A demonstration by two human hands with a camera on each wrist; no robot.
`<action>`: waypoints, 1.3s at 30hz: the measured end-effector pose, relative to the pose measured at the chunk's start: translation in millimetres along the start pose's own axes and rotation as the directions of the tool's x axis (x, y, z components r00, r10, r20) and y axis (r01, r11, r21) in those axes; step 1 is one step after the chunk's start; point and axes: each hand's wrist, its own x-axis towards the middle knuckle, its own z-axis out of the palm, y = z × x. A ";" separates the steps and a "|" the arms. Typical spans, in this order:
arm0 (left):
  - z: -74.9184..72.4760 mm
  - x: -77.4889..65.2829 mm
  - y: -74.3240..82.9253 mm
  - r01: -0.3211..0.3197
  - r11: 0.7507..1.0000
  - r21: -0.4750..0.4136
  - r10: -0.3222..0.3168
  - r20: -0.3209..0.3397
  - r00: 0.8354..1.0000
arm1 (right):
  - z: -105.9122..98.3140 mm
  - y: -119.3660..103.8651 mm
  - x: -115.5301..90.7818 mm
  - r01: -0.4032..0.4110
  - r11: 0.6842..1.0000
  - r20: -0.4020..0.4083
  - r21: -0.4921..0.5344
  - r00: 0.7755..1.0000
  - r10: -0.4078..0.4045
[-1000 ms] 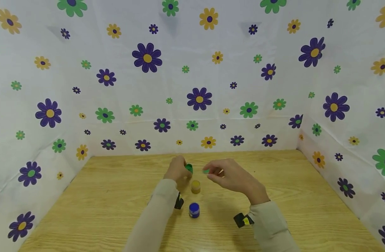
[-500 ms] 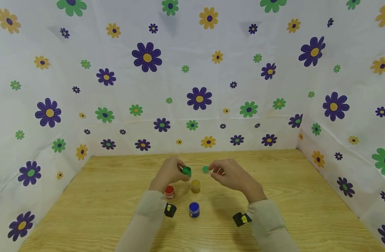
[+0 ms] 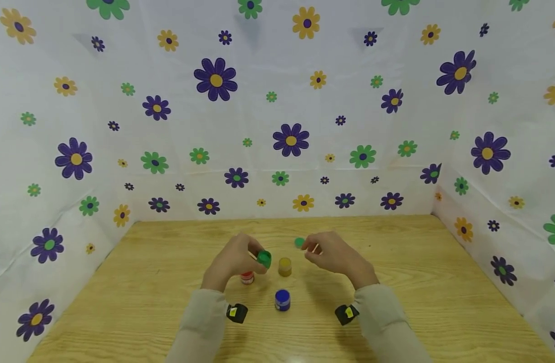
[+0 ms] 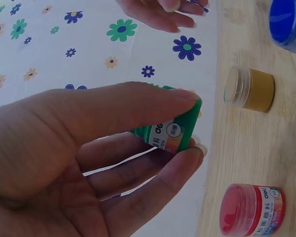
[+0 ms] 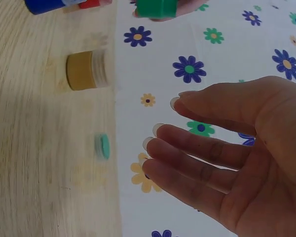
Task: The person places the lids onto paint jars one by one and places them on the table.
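My left hand grips a small green paint jar between thumb and fingers, lifted above the table; its top looks uncapped in the head view. The green lid lies on the table beside my right hand. In the right wrist view that hand has loosely bent fingers and nothing in its grasp, with the lid apart from the fingertips. A yellow paint jar stands between the hands. Partly covered by my left hand in the head view is a red paint jar.
A blue paint jar stands nearest me on the wooden table. White cloth with printed flowers walls the table at the back and both sides. Dark wrist cameras sit on both sleeves.
My left hand has lifted the green jar and brought it left and nearer me. My right hand has let go of the green lid, which now rests on the table.
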 end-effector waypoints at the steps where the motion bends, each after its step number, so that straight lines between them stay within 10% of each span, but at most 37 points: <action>1: -0.6 -1.1 -0.5 0.002 1.000 -0.004 -0.002 0.005 1.000 | 0.3 0.4 2.3 0.008 1.000 0.002 -0.009 1.000 -0.008; 21: 4.7 -10.4 -5.8 0.022 0.996 -0.089 -0.012 0.102 0.995 | 34.1 24.8 75.9 -0.109 0.984 0.069 -0.142 0.990 0.119; 39: 3.3 -15.9 0.3 0.023 0.998 -0.053 -0.019 0.085 0.996 | 40.8 30.3 76.7 -0.106 0.966 0.117 -0.237 0.984 0.137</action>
